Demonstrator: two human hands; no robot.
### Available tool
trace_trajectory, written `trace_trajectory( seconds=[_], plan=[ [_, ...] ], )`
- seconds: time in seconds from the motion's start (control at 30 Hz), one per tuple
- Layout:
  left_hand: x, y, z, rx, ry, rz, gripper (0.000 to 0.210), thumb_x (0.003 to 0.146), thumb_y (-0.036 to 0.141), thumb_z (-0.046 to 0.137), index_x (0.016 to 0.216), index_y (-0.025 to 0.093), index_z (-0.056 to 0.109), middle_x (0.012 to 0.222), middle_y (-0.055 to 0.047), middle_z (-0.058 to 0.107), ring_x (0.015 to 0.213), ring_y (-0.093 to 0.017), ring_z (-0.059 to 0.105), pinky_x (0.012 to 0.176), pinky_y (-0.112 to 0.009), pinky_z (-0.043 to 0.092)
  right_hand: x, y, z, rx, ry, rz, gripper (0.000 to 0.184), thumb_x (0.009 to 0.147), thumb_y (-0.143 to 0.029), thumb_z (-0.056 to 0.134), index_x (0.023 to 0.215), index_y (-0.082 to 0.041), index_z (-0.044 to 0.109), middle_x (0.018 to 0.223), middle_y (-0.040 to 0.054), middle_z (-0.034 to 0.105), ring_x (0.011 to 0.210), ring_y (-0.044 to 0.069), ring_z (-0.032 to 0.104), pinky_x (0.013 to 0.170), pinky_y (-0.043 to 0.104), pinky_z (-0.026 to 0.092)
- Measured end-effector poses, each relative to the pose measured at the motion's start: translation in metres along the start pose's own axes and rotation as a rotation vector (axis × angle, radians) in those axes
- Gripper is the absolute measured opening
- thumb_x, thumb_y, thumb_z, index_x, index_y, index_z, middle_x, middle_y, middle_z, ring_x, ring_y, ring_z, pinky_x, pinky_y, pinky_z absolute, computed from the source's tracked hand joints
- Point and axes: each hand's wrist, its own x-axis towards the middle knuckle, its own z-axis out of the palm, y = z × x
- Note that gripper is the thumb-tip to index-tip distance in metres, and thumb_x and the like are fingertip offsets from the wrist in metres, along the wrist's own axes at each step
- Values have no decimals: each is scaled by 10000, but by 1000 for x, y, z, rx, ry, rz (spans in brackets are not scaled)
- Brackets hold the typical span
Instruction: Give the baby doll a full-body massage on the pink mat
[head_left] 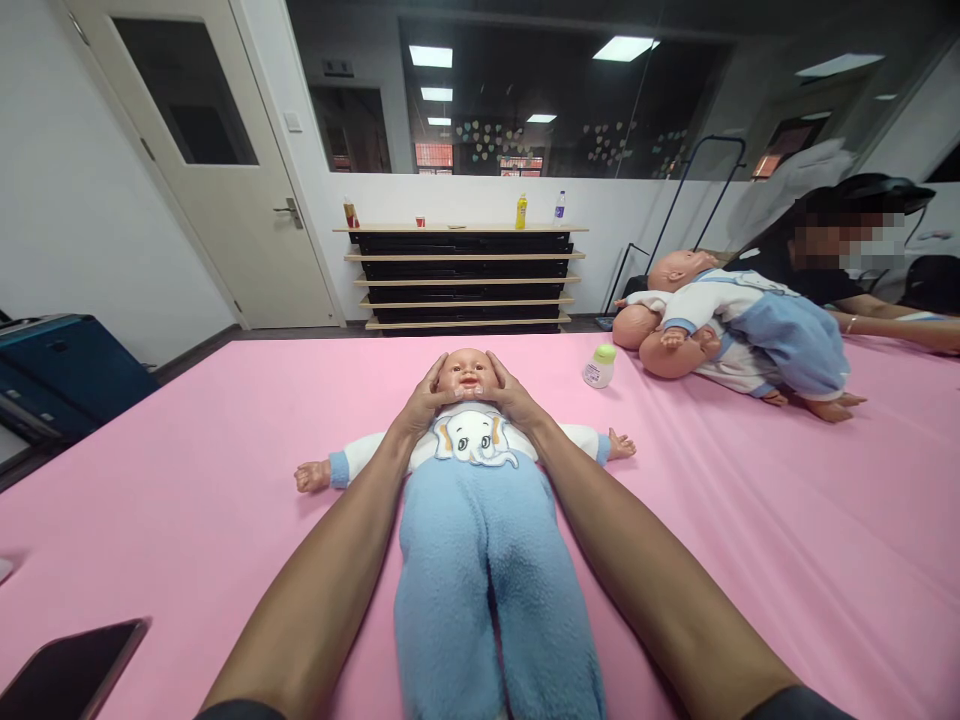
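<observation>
A baby doll [474,520] lies face up, dressed in white and light blue with an elephant on its chest. Its arms are spread out to both sides and its legs point toward me. My left hand [426,400] cups one side of the doll's head [468,368], the thumb along the chin. On the opposite side my right hand [514,396] mirrors it, its thumb also near the chin. The fingers reach up beside the face, and the back of the head is hidden. A small white bottle with a green cap [599,367] stands to the right of the head.
A pink sheet [225,520] covers the table. Several other dolls [742,320] are piled at the right, near a person [810,240] in dark clothing. A phone [71,670] lies at the lower left. Behind the table stand stacked boards [465,280] with drink bottles on top.
</observation>
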Motion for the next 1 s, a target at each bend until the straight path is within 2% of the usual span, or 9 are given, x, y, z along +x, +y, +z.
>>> trace_trajectory(
  seconds=[0.1,0.2,0.37,0.6,0.77,0.87,1.0],
  plan=[
    [2,-2,0,54,9,32,1072,640,221,834,1513,279,214,1469,-113,402,1272,-315,485,1063,-448,423,2,3,0,-108,56,-60,1119,620,-324,850,1518,-271,185,1537,30,290,1367,267,371,1129,387,348],
    [3,-3,-1,91,27,63,1047,628,226,844,1498,272,263,1468,-104,406,1292,-306,465,1082,-436,402,3,5,-1,-155,83,-72,1124,597,-344,858,1511,-268,209,1537,27,291,1392,265,328,1145,398,310],
    [1,-1,-2,65,29,63,1008,631,219,836,1485,273,303,1465,-90,417,1296,-292,464,1116,-433,360,0,2,1,-79,53,-35,1108,614,-324,850,1511,-281,200,1498,30,370,1327,245,430,1115,386,363],
    [-3,5,0,2,-13,16,1014,664,202,813,1505,273,251,1452,-104,433,1280,-297,484,1100,-428,386,-2,0,1,45,9,10,1129,631,-261,843,1524,-268,152,1447,65,442,1244,272,519,1052,397,451],
    [-1,2,1,-14,-8,-4,1065,662,205,819,1520,275,192,1449,-119,432,1275,-317,484,1070,-446,417,0,-1,0,-24,32,2,1115,637,-307,845,1520,-262,166,1500,56,365,1310,265,451,1097,390,400],
    [1,-2,1,36,26,36,1077,624,194,844,1507,284,236,1485,-102,386,1296,-321,459,1085,-447,399,1,-3,0,-123,70,-24,1169,579,-303,878,1518,-241,185,1524,60,318,1346,267,403,1119,380,369],
    [1,-2,-2,61,29,72,1014,624,191,843,1482,281,310,1478,-82,401,1304,-297,455,1122,-429,351,1,-2,1,-97,63,-22,1141,592,-312,869,1515,-250,201,1509,54,349,1324,269,432,1103,384,391]
  ],
)
